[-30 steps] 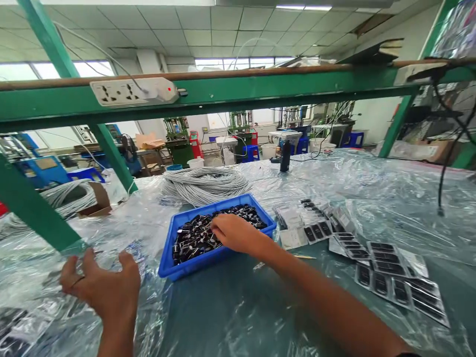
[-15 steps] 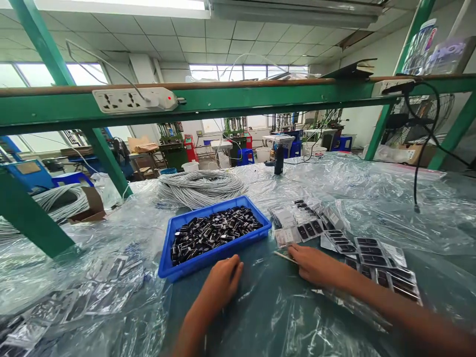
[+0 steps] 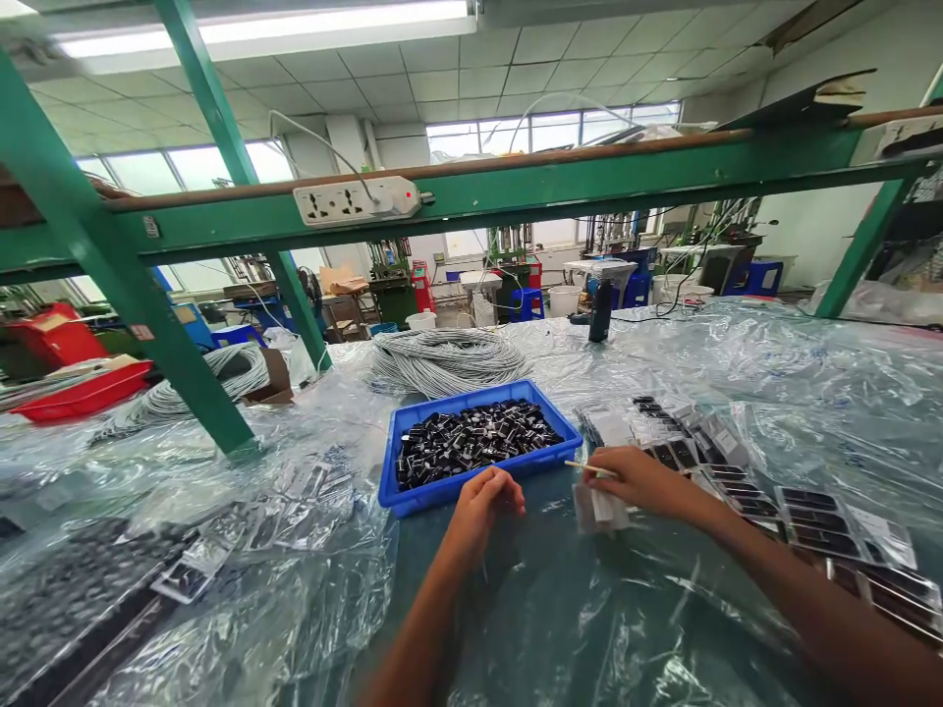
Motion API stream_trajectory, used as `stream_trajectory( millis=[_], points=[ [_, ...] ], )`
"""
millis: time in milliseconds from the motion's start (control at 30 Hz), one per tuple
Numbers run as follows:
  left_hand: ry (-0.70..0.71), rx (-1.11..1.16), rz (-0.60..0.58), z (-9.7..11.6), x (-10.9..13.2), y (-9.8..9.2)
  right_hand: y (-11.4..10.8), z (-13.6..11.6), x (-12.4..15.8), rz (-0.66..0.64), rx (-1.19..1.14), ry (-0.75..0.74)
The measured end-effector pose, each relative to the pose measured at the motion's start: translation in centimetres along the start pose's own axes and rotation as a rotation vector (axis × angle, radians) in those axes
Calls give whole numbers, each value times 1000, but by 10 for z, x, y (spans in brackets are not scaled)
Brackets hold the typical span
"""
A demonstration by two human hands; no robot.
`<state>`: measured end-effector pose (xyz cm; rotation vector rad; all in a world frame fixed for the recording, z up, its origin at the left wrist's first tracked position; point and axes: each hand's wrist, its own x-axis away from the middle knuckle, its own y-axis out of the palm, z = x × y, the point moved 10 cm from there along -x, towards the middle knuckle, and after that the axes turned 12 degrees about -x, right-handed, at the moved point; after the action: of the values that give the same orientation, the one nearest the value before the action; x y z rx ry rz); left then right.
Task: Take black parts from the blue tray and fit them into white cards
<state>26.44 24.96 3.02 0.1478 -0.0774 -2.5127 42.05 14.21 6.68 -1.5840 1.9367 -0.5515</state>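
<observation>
My right hand (image 3: 626, 476) pinches a thin pale stick (image 3: 589, 468), which points left past the fingertips. A small clear packet (image 3: 600, 509) with a pale insert is under these fingers, blurred; whether they grip it too is hard to see. My left hand (image 3: 486, 501) hovers at the front edge of a blue tray (image 3: 471, 479), its fingers loosely curled and nothing visible in them. Small black parts with shiny metal faces (image 3: 478, 437) fill the tray. Right of my right hand lie several clear packs of dark pieces (image 3: 821, 522), some overlapping.
Clear plastic sheeting covers the table. Behind the tray sits a coil of grey cable (image 3: 449, 361), with a black upright device (image 3: 600, 312) farther right. More flat packs (image 3: 295, 506) lie left. A green frame (image 3: 530, 187) with a power strip (image 3: 354, 201) crosses above.
The view has turned left, so everything sits farther right. My right hand has drawn the clear packet away from the other packs, toward me. My left hand has moved closer to the tray's front edge.
</observation>
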Motion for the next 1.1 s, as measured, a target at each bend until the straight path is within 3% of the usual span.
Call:
stream_trajectory(
  millis=[167, 267, 333, 400, 500, 633, 800, 1000, 1100],
  points=[
    [-19, -307, 62, -5, -2, -7, 22, -28, 3, -142, -1061, -81],
    [2, -681, 11, 1, 2, 4, 29, -50, 15, -435, -1638, -247],
    [20, -1073, -17, 6, 9, 12, 28, -65, 27, -642, -1865, -344],
    [-32, -1371, -74, 5, 17, 18, 27, -76, 36, -774, -1935, -400],
    [-168, -1569, -219, -7, 28, 24, 27, -88, 43, -872, -1950, -435],
    [-222, -1624, -344, -14, 34, 34, 24, -94, 47, -888, -1968, -454],
    [-236, -1630, -367, -13, 34, 36, 23, -90, 47, -873, -1954, -471],
    [-211, -1614, -365, -12, 35, 37, 25, -77, 38, -654, -1865, -361],
    [-198, -1601, -358, -11, 36, 36, 28, -63, 27, -378, -1684, -181]
  ],
)
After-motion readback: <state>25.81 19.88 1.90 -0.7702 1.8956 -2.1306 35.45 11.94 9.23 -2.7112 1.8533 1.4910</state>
